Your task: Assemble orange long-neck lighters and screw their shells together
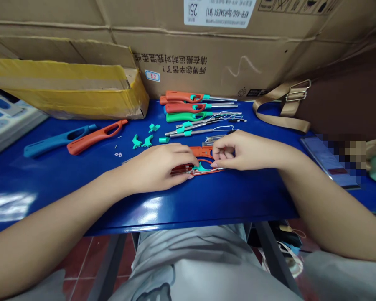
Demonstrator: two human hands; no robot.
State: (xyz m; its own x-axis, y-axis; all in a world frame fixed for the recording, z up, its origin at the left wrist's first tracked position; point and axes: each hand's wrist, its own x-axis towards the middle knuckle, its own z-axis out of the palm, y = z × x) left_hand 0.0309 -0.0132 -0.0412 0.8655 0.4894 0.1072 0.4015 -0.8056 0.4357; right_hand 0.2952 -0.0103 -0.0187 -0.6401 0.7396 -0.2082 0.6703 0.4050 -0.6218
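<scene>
An opened orange lighter casing (203, 173) lies on the blue table with its inside facing up. White wires and a green trigger (201, 167) show in it. Over the casing's left end, my left hand (172, 165) is closed, its fingers and thumb on either side. My right hand (227, 152) pinches at the casing's front end; its fingertips hide what is between them. Just behind lies another orange casing half (200, 151), partly covered by my hands. Metal lighter tubes with wires (188, 133) rest farther back.
Finished-looking lighters (184, 108) are stacked at the back. To the left lie a blue casing (56, 141), an orange casing (95, 137) and several green triggers (148, 141). A yellow-taped box (106, 100) stands behind them. A beige strap (282, 119) lies right.
</scene>
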